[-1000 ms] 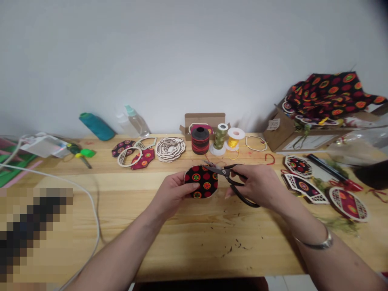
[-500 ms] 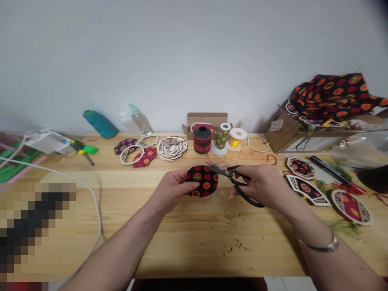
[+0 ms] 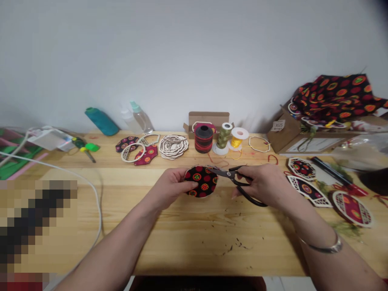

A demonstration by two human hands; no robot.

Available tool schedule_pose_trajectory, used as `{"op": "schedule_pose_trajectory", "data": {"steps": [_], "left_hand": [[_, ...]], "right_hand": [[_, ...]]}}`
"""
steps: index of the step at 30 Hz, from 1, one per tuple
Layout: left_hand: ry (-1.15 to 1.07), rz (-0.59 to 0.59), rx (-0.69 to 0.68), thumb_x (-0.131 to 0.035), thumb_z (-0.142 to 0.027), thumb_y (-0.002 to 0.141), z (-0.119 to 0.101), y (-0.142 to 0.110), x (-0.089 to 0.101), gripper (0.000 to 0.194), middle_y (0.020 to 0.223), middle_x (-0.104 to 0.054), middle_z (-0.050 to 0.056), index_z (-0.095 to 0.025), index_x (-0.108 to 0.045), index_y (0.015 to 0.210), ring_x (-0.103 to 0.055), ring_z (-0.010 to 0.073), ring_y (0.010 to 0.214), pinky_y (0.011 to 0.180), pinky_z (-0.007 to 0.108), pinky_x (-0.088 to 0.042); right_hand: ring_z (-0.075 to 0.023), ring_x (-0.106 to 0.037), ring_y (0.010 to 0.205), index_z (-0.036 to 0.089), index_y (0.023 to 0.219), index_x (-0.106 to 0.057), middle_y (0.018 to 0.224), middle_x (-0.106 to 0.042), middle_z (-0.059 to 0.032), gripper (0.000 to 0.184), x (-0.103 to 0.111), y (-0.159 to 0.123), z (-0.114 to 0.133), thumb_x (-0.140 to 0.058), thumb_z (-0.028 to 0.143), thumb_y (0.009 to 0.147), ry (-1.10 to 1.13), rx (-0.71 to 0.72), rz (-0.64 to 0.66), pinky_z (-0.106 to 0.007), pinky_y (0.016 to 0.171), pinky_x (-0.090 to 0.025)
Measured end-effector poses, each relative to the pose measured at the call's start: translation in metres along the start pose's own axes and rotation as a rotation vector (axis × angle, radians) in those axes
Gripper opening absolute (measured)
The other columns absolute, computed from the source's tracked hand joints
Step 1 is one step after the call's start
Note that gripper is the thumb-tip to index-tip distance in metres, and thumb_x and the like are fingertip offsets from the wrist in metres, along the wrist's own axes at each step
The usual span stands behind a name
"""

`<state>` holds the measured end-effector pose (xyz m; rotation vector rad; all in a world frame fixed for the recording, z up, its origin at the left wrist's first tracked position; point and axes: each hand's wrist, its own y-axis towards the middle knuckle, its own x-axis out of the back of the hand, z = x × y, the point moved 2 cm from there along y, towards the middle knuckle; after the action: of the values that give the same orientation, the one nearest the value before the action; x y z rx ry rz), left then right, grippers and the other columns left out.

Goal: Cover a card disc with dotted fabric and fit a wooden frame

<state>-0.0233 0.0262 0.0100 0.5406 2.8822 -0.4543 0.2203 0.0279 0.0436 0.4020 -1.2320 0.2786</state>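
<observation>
My left hand grips the left side of a fabric-covered piece, black with red, orange and green flower rounds and a pale rim. Its thumb lies on the patterned face; the other fingers are hidden behind. My right hand has its fingers in the loops of black-handled scissors. The scissor blades reach the upper right edge of the piece, held above the wooden table. Dark snippets lie on the table below.
Behind my hands stand a red-and-black thread spool, a green spool and a yellow one. Cut-out wooden frames are piled to their left. On the right are finished ornaments and a cardboard box. A white cable crosses the left side.
The view has shifted slightly, so the background things sit a little further right. The scissors have moved slightly along the edge of the piece and their handles look a bit closer together.
</observation>
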Motion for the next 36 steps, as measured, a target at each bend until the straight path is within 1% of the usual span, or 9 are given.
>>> {"op": "schedule_pose_trajectory", "data": {"steps": [10, 15, 20, 24, 29, 31, 33, 36], "left_hand": [[0.045, 0.026, -0.005, -0.072, -0.017, 0.069, -0.0012, -0.0002, 0.0029, 0.019, 0.087, -0.077, 0.009, -0.015, -0.076, 0.088, -0.071, 0.0198, 0.074, 0.072, 0.032, -0.054], [0.048, 0.03, 0.002, -0.071, -0.017, 0.07, -0.0016, -0.0009, 0.0024, 0.021, 0.088, -0.077, 0.01, -0.015, -0.076, 0.09, -0.071, 0.0202, 0.075, 0.073, 0.033, -0.054], [0.053, 0.028, 0.014, -0.071, -0.016, 0.069, -0.0017, -0.0007, 0.0022, 0.021, 0.087, -0.077, 0.01, -0.014, -0.076, 0.089, -0.07, 0.0189, 0.072, 0.071, 0.03, -0.053], [0.054, 0.035, 0.011, -0.071, -0.016, 0.069, -0.0012, 0.0006, 0.0027, 0.022, 0.087, -0.077, 0.01, -0.014, -0.076, 0.09, -0.071, 0.0201, 0.073, 0.071, 0.032, -0.053], [0.049, 0.03, 0.021, -0.071, -0.016, 0.069, -0.0001, 0.0017, 0.0028, 0.021, 0.087, -0.077, 0.009, -0.014, -0.076, 0.09, -0.071, 0.0187, 0.073, 0.072, 0.031, -0.054], [0.03, 0.022, 0.027, -0.072, -0.016, 0.069, 0.0, 0.002, 0.0025, 0.021, 0.087, -0.077, 0.01, -0.014, -0.076, 0.089, -0.071, 0.0187, 0.074, 0.071, 0.03, -0.054], [-0.01, -0.004, 0.037, -0.073, -0.016, 0.068, -0.0002, 0.0026, 0.0024, 0.022, 0.088, -0.077, 0.009, -0.014, -0.076, 0.09, -0.071, 0.0187, 0.075, 0.071, 0.029, -0.054], [-0.099, -0.087, 0.045, -0.075, -0.015, 0.065, -0.0013, 0.0037, 0.0034, 0.022, 0.084, -0.078, 0.009, -0.013, -0.077, 0.087, -0.072, 0.0195, 0.073, 0.071, 0.03, -0.055]], "right_hand": [[-0.0101, -0.044, 0.044, 0.02, 0.073, -0.071, 0.048, -0.057, 0.0015, 0.037, -0.0004, 0.0001, -0.0026, -0.063, 0.056, 0.077, 0.005, 0.035, 0.002, -0.026, 0.049, -0.022], [-0.0109, -0.047, 0.046, 0.02, 0.072, -0.071, 0.05, -0.059, 0.0003, 0.037, -0.0018, 0.0001, -0.0035, -0.065, 0.056, 0.076, -0.01, 0.048, 0.005, -0.025, 0.05, -0.023], [-0.0116, -0.049, 0.048, 0.019, 0.071, -0.072, 0.051, -0.06, -0.0008, 0.037, -0.0024, 0.0007, -0.0035, -0.066, 0.055, 0.076, -0.006, 0.044, 0.015, -0.025, 0.05, -0.024], [-0.0123, -0.051, 0.048, 0.019, 0.068, -0.071, 0.051, -0.061, -0.0021, 0.04, -0.0041, 0.001, -0.0057, -0.063, 0.057, 0.077, -0.036, 0.046, 0.02, -0.026, 0.05, -0.022], [-0.0141, -0.054, 0.05, 0.019, 0.066, -0.071, 0.055, -0.066, -0.0052, 0.045, -0.0069, -0.0002, -0.007, -0.059, 0.06, 0.079, -0.061, 0.053, 0.024, -0.027, 0.05, -0.022], [-0.0144, -0.056, 0.051, 0.019, 0.066, -0.071, 0.056, -0.067, -0.005, 0.042, -0.0064, 0.0005, -0.0067, -0.06, 0.058, 0.079, -0.057, 0.021, 0.023, -0.026, 0.05, -0.023], [-0.0152, -0.057, 0.052, 0.02, 0.067, -0.071, 0.056, -0.067, -0.0045, 0.039, -0.0047, 0.0023, -0.0073, -0.062, 0.057, 0.078, -0.073, -0.056, 0.021, -0.026, 0.05, -0.024], [-0.0183, -0.059, 0.056, 0.02, 0.07, -0.071, 0.06, -0.069, -0.0064, 0.039, -0.0029, 0.0054, -0.0092, -0.062, 0.058, 0.076, -0.177, -0.158, 0.078, -0.026, 0.049, -0.024]]}}
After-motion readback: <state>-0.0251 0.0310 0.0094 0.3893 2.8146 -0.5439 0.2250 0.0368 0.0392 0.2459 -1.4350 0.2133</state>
